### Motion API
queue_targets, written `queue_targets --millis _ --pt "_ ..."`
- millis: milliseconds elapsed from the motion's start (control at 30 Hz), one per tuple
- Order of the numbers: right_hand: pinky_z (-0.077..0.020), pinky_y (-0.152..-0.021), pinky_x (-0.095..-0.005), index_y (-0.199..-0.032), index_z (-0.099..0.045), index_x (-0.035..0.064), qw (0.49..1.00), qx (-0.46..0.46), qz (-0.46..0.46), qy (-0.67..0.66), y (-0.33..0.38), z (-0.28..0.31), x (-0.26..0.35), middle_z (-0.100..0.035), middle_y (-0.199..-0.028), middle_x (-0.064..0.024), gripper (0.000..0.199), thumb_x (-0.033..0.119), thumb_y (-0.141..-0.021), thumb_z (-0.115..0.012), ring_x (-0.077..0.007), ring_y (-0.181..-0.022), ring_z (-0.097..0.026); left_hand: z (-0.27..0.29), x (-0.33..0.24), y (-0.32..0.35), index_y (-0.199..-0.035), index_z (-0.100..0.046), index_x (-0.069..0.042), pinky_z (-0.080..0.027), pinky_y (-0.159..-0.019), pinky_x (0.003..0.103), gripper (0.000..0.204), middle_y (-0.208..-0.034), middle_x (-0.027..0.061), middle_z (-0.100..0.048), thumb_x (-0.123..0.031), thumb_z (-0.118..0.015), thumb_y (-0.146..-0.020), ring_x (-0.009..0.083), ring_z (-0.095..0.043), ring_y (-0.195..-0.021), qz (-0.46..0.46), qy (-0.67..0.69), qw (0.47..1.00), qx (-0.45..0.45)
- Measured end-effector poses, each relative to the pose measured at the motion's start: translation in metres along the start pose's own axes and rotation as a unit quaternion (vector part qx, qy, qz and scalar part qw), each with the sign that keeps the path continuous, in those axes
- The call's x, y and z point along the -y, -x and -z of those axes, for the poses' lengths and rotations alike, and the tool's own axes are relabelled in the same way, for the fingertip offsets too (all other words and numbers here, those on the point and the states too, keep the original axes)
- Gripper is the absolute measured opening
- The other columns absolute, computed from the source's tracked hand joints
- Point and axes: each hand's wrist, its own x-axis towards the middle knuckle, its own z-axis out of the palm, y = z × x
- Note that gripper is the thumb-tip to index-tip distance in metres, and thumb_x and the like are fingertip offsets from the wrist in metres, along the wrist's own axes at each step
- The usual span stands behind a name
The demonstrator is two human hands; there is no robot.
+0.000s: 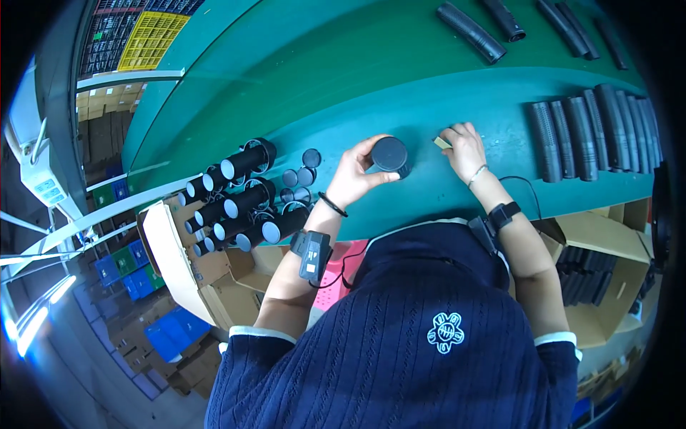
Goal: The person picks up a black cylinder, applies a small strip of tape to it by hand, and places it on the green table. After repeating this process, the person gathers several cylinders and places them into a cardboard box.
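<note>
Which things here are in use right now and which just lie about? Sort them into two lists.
In use:
- black cylinder, held by the left hand
- small tan piece, under the right hand

Lying about:
- stacked black tubes
- loose round caps
- ribbed black sleeves
- cardboard box

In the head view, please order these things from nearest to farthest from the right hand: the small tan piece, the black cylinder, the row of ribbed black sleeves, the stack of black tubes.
From the right hand:
1. Small tan piece, at its fingertips.
2. Black cylinder, just left, in the left hand.
3. Row of ribbed black sleeves, to the right.
4. Stack of black tubes, far left.
</note>
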Motion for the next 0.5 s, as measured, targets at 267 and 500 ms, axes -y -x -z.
queue_targets --millis 267,500 --pt "-0.0361 -0.106 -0.0368 -0.138 -0.041 0.0008 0.814 0.177 0.004 -0.552 0.0 0.023 0.064 -0.051 -0.134 -0.0124 0.085 0.019 -0.068 -0.084 -0.0239 -0.127 -0.046 -0.017 0.021 -0.001 -0.132 -0.05 -0.004 -0.042 -0.1 0.034 0.061 -0.123 0.0052 -0.057 -0.006 -0.077 -0.077 0.0177 -0.053 -0.117 -0.008 0.273 0.959 -0.078" --pt "-0.0448 -0.098 -0.0379 -0.142 -0.037 0.0063 0.914 0.125 0.048 -0.382 0.009 0.01 0.054 -0.05 -0.128 -0.0162 0.08 0.024 -0.076 -0.078 -0.0252 -0.117 -0.053 -0.034 0.036 0.004 -0.131 -0.05 -0.002 -0.046 -0.096 0.034 0.061 -0.118 0.0081 -0.061 -0.008 -0.078 -0.077 0.0179 -0.058 -0.109 0.018 0.151 0.981 -0.124"
